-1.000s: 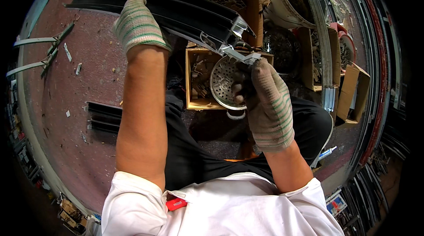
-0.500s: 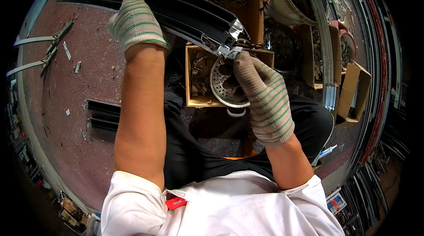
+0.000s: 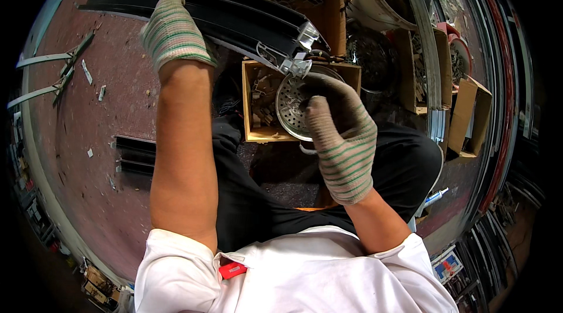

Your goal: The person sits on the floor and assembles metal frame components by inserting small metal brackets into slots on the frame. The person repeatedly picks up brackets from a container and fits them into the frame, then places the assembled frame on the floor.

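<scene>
My left hand [image 3: 177, 33], in a striped knitted glove, is closed around a long black metal profile [image 3: 246, 19] that slants from the far left toward the middle. Silvery metal fittings [image 3: 300, 60] sit at the profile's near right end. Just below that end is my right hand [image 3: 345, 140], gloved alike, its thumb and curved fingers apart with nothing visible between them. Beneath it, a round perforated metal bowl [image 3: 288, 108] rests in a shallow wooden box [image 3: 251, 131]; my right hand covers part of the bowl. Small metal pieces [image 3: 265, 111] lie in the box beside the bowl.
A cardboard box [image 3: 331, 14] of metal offcuts and a whitish bucket [image 3: 375, 2] stand at the back. More cartons [image 3: 472, 116] line the right, near long upright profiles [image 3: 434, 78]. Short black profiles [image 3: 135, 155] lie on the reddish floor at left, below a metal stand [image 3: 67, 64].
My right hand has come off the fittings at the profile's end and moved down toward me, its fingers spreading. My left hand still holds the profile, which has shifted slightly.
</scene>
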Tool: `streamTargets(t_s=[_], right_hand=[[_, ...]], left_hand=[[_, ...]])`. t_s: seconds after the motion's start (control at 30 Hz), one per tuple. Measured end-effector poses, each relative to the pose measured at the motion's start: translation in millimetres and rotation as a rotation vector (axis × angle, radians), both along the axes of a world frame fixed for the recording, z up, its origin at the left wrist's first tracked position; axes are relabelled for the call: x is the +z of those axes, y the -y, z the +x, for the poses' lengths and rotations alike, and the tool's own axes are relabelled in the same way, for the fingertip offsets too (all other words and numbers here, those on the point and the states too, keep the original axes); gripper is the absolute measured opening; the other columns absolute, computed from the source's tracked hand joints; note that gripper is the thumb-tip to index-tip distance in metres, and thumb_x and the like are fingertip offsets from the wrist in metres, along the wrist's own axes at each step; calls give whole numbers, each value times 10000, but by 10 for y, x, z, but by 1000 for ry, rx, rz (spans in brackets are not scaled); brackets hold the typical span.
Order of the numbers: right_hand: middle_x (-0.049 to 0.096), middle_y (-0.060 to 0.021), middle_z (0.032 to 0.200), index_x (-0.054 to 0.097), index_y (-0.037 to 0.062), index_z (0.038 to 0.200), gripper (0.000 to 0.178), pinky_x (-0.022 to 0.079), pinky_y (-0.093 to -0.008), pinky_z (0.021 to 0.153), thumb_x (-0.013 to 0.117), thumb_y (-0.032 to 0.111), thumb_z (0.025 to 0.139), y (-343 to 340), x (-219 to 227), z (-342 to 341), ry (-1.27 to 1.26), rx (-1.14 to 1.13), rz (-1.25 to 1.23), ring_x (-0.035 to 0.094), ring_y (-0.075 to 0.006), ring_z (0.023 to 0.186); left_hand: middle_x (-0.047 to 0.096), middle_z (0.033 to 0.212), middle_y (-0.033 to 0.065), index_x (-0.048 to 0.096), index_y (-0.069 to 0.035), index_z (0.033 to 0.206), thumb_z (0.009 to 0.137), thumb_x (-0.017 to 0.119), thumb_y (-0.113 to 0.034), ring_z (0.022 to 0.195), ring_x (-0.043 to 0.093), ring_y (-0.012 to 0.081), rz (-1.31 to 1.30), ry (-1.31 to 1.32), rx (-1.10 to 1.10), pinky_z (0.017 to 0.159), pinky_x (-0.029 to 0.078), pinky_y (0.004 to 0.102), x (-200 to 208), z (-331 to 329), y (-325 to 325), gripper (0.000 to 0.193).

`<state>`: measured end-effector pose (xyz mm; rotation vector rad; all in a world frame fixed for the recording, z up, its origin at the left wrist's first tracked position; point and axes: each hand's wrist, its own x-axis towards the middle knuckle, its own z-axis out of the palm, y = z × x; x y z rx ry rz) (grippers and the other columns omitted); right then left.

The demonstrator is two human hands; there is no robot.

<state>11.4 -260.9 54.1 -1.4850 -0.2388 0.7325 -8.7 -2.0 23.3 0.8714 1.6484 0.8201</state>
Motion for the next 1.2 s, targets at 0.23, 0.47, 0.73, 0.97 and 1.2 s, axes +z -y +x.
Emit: streamTargets(t_s=[0.23,0.47,0.73,0.97,1.2], right_hand=[[691,-77,1081,642,-10,1218,266,527,-255,876,622,76,967,19,-177,66,37,59,-28,645,-113,959],[694,-55,932,666,-20,1144,237,522,-257,771,630,127,962,552,-1092,454,10,-103,-270,624,-99,834],[726,-126,983,704,5,1085,272,535,-330,865,692,201,898,1354,-680,1685,636,-195,-601,689,-209,926],[662,-196,1116,689,65,1122,479,520,-466,919,729,448,837,2379,-435,2553,1107,-85,-1579,632,-360,1057],[631,-169,1139,630,65,1111,598,496,-483,929,791,523,760,2571,-828,2567,1058,124,-1804,602,-348,1103]], left_hand=[[652,835,129,639,6,954,849,674,-197,694,646,227,60,-15,-19,632,560,387,-121,-50,-119,231],[678,995,186,659,54,1026,781,718,-202,881,668,258,149,217,-65,840,545,414,3,3,183,359],[660,1000,139,656,-9,972,833,662,-140,866,674,269,94,194,-104,767,599,392,-456,-288,-571,192],[659,1018,147,649,-4,1012,859,650,-189,931,662,279,92,267,-132,845,574,408,-483,-132,-415,239],[662,1027,146,654,-1,1019,860,650,-189,929,659,264,57,243,-131,842,566,391,-496,-154,-453,246]])
